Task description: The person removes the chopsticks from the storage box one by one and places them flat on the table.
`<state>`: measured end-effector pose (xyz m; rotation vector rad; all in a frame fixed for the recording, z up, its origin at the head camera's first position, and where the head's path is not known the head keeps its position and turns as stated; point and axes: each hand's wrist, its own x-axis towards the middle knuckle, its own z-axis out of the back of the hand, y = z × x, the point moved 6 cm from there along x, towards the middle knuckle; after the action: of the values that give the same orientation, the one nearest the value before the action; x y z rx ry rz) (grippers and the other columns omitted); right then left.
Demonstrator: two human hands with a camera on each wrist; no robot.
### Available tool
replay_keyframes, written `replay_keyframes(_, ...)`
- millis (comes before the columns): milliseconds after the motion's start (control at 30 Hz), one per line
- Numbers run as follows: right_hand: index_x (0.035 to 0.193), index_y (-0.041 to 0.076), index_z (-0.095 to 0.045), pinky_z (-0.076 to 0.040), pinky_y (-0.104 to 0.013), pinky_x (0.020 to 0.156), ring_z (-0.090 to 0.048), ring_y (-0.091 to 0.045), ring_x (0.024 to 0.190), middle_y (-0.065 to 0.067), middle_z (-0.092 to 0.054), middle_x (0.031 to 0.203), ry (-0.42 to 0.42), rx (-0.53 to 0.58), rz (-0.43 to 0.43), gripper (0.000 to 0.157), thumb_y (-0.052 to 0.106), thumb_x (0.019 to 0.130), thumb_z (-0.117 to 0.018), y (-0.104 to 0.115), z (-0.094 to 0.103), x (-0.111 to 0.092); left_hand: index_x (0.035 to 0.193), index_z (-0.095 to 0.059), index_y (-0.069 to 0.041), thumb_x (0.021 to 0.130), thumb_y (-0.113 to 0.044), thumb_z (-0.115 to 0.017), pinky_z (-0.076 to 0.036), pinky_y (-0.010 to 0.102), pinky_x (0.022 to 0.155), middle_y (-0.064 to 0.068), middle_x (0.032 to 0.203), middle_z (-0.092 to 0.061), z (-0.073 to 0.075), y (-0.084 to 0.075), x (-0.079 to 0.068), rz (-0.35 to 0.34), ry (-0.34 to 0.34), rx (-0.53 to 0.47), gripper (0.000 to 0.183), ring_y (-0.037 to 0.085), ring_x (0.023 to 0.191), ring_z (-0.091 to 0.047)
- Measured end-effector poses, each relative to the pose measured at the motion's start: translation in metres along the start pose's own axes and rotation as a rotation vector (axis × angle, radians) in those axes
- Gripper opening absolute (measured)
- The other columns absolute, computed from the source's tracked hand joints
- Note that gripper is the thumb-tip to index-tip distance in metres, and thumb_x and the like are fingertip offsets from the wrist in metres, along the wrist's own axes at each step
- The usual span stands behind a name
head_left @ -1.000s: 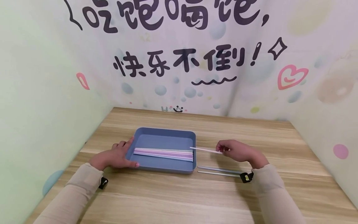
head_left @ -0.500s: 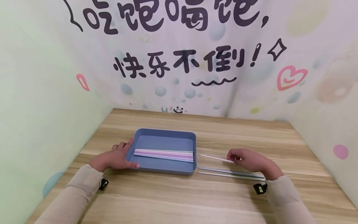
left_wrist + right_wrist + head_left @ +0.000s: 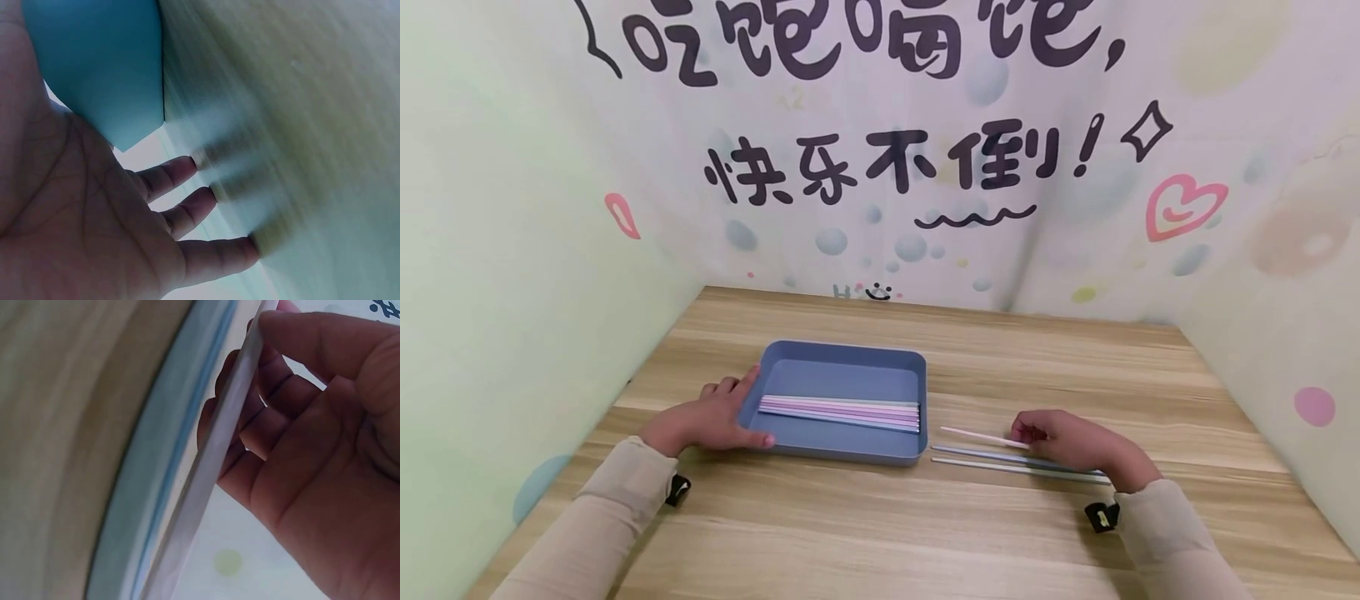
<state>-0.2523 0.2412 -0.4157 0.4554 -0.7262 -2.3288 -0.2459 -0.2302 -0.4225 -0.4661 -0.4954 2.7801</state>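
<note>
My left hand (image 3: 709, 423) rests against the left end of a blue rectangular tray (image 3: 850, 456), fingers spread and thumb along the front corner. In the left wrist view the palm lies beside the tray wall (image 3: 103, 62), and several fingertips touch the table. Inside the tray lie several pastel chopsticks (image 3: 838, 412), side by side. Right of the tray, my right hand (image 3: 1075, 443) pinches a pale pinkish chopstick (image 3: 973, 435) low over the table. Just in front of it lie a blue chopstick (image 3: 977, 453) and a pale green one (image 3: 992, 467), partly hidden by the hand.
The wood-grain table (image 3: 880, 533) reaches back to a printed cloth wall (image 3: 820, 258) with black lettering. Pale side walls close in the left and right. A black strap (image 3: 1102, 517) sits at the right wrist.
My right hand has drawn the pinkish chopstick rightwards from over the tray's right edge and lowered it beside the two chopsticks on the table. The left hand stays at the tray.
</note>
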Motion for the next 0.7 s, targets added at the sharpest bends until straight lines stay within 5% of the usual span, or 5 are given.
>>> replay_keyframes(700, 0.097, 0.011, -0.063, -0.041, -0.027, 0.068, -0.049, -0.008, 0.075, 0.001, -0.057, 0.082, 0.017, -0.011, -0.025, 0.024, -0.009, 0.092, -0.052, 0.0034, -0.0069, 0.0012, 0.157, -0.003, 0.003, 0.078, -0.07, -0.069, -0.035, 0.065, 0.098, 0.037, 0.144, -0.028, -0.0018, 0.0036, 0.0016, -0.007, -0.019, 0.021, 0.126, 0.057, 0.126, -0.031)
